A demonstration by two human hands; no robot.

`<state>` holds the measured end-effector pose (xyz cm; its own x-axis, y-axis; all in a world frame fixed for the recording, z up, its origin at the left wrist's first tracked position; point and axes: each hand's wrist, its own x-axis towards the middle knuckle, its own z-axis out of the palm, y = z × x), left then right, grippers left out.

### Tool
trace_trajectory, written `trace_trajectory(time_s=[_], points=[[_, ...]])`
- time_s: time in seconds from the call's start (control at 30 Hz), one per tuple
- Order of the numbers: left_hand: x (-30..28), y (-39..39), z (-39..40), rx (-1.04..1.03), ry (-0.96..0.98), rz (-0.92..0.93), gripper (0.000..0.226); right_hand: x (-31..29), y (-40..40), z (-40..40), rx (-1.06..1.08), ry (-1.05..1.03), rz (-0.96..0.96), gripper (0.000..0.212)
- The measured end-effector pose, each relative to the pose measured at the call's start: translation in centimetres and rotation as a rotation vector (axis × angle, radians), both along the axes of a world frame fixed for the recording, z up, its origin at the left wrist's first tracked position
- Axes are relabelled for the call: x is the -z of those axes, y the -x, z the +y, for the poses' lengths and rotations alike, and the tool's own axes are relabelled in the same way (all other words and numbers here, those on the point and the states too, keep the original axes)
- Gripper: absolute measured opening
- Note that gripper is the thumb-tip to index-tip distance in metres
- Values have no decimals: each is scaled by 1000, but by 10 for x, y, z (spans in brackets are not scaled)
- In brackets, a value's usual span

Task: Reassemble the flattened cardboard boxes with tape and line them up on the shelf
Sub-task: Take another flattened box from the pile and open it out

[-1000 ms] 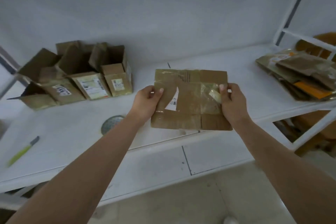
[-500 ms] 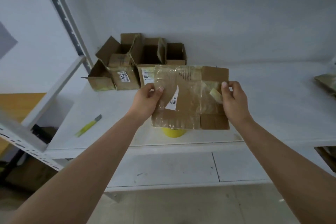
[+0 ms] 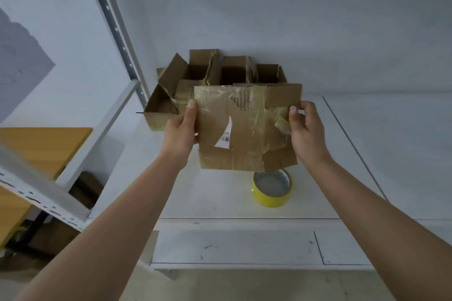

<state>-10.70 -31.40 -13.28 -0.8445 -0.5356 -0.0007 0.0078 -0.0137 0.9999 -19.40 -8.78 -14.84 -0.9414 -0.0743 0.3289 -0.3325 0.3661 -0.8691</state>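
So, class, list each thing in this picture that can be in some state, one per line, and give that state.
Flattened cardboard box: still flat, old tape on it, held up by both side edges.
Left hand: grips the box's left edge.
Right hand: grips the box's right edge.
Assembled boxes: upright, flaps open, at the back of the shelf.
Yellow tape roll: lying flat, untouched.

2 bare forearms, no sleeves, no watch or rings. Left hand (image 3: 180, 129) and right hand (image 3: 308, 133): short plain nails, no gloves, no markings.
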Motion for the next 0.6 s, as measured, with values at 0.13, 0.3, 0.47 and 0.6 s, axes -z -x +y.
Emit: trace_trajectory(time_s=[0.13,0.3,0.47,0.6], points=[[0,8,-34,-14,-127,14,32,1,-7,-34,7,39,17,33],[4,5,-89,59,-252,47,40,9,-27,-86,4,114,-15,33],[21,-8,-116,155,-274,-4,41,25,-54,-115,11,158,-100,34],[35,-16,-123,240,-320,-55,28,32,-67,-124,45,229,-189,32]])
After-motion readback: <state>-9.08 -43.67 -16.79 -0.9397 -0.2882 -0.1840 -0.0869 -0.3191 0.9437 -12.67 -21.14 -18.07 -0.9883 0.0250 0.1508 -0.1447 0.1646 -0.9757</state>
